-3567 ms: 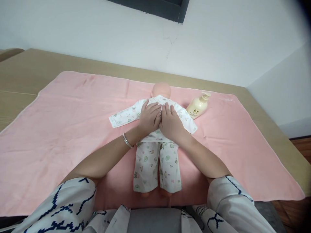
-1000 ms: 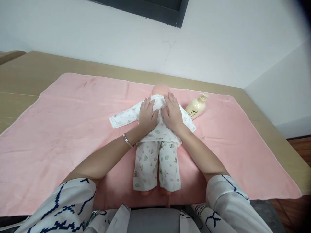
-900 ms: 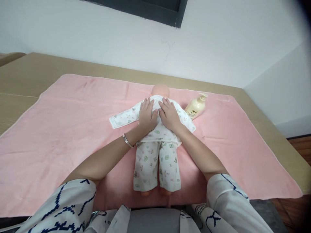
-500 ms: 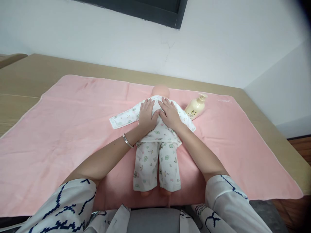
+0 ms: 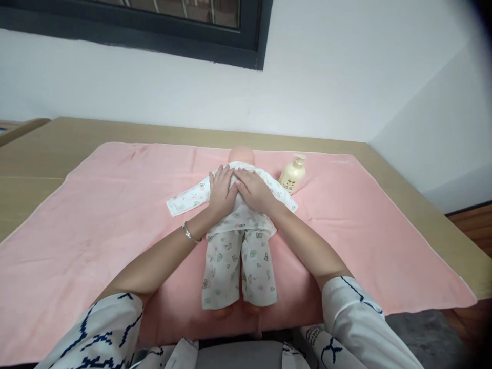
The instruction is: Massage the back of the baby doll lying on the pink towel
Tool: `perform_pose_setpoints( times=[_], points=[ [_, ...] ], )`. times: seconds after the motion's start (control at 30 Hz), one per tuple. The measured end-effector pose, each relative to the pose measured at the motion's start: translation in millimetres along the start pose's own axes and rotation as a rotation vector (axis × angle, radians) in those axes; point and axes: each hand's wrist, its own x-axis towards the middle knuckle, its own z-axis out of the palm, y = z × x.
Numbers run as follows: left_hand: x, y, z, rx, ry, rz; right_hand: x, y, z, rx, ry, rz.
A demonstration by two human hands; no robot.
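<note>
The right hand (image 5: pixel 257 192) has slid left against the left hand (image 5: pixel 223 192), both open flat, gripping nothing, on a bald, white-cloth-clad doll (image 5: pixel 241 219).

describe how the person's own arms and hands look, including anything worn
The left hand and right hand are ungloved. A narrow silvery metal bangle circles the left wrist; none shows on the right. The loose white fabric left sleeve and right sleeve end near the elbows, marked with navy lines, jagged on the left.
</note>
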Motion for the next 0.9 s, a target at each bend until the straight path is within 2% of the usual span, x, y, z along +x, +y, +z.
perform_pose_setpoints(
  times=[0.17,0.3,0.37,0.47,0.57,0.63,0.73,0.9],
  points=[
    [5.7,30.9,-9.3,-0.228,0.101,0.03,-7.5,-19.8,-24.2,0.218,0.14,-0.139],
    [25.6,74.1,-0.7,-0.508,0.114,0.01,-13.0,-24.5,-58.9,0.166,0.262,-0.081],
    [42.4,96.2,10.3,-0.657,0.038,-0.099,-14.9,-16.5,-78.6,0.099,0.323,0.002],
    [70.8,121.0,27.9,-0.92,-0.221,-0.366,-17.4,5.7,-105.9,-0.027,0.377,0.166],
    [93.9,134.2,39.8,-1.108,-0.383,-0.531,-20.7,27.9,-123.7,-0.173,0.299,0.323],
    [103.5,138.3,44.3,-1.187,-0.402,-0.585,-22.8,37.1,-129.2,-0.262,0.182,0.389],
    [110.5,141.3,48.9,-1.312,-0.406,-0.622,-24.8,41.1,-130.3,-0.362,0.066,0.4],
    [110.4,141.4,47.4,-1.38,-0.387,-0.625,-25.1,35.9,-124.1,-0.461,0.116,0.409]
  ],
)
